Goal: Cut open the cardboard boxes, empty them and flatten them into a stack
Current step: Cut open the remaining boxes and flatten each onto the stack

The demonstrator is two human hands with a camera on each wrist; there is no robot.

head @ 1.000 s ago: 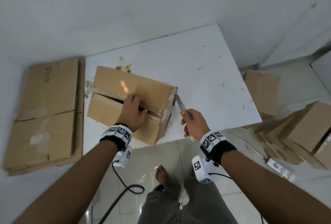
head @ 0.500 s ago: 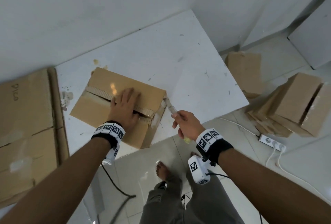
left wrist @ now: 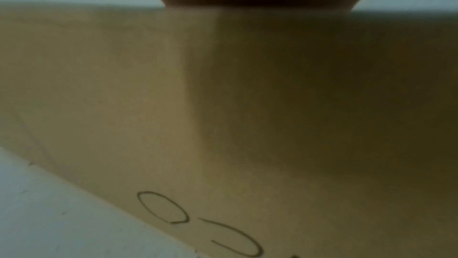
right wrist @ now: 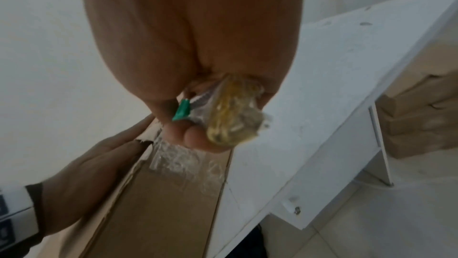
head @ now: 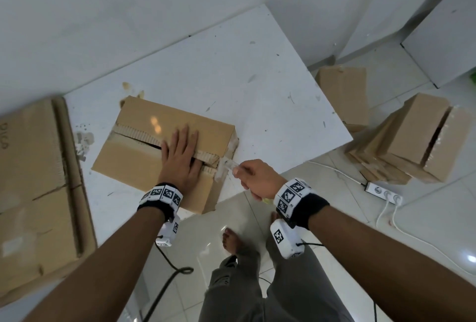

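Pressing flat with straight fingers, the left hand [head: 180, 159] is steadying the cardboard box [head: 144, 136] at the worktop's [head: 231, 76] near edge, while the right hand [head: 257, 180] is gripping a cutter [right wrist: 230, 113] at the box's taped right end. Flattened boxes [head: 33, 180] are lying at the worktop's left edge.

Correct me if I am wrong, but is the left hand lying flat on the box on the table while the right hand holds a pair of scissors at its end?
Not scissors: the right hand holds a knife, as the right wrist view shows. The left hand does lie flat on the box.
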